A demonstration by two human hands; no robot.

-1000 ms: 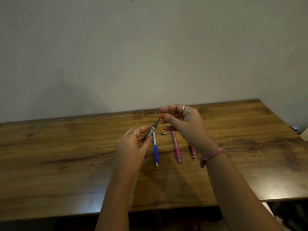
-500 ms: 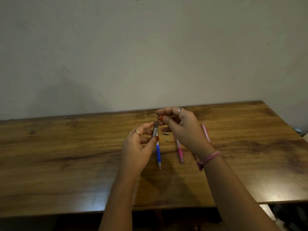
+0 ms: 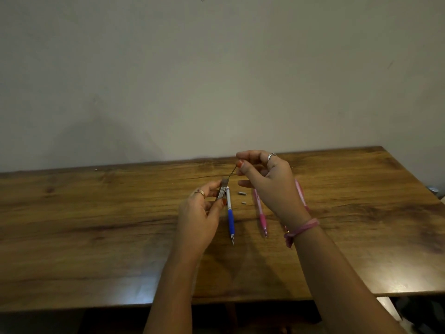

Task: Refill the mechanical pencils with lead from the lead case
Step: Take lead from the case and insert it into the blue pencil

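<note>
My left hand [image 3: 199, 213] holds a slim grey lead case [image 3: 222, 189] upright between thumb and fingers. My right hand [image 3: 267, 182] pinches a thin dark lead [image 3: 232, 172] that slants up out of the case's top. A blue-and-white mechanical pencil [image 3: 230, 214] lies on the wooden table [image 3: 96, 225] just right of my left hand, tip toward me. A pink pencil [image 3: 260, 213] lies beside it. Another pink pencil [image 3: 300, 192] shows partly behind my right wrist.
Two small grey pencil caps or eraser pieces [image 3: 242, 193] lie between the blue and pink pencils. The table's far edge meets a plain wall; its right edge drops off near a dim object [image 3: 433, 189] on the floor side.
My right hand has risen and drawn the lead farther out of the case. My left hand with the case has stayed almost in place.
</note>
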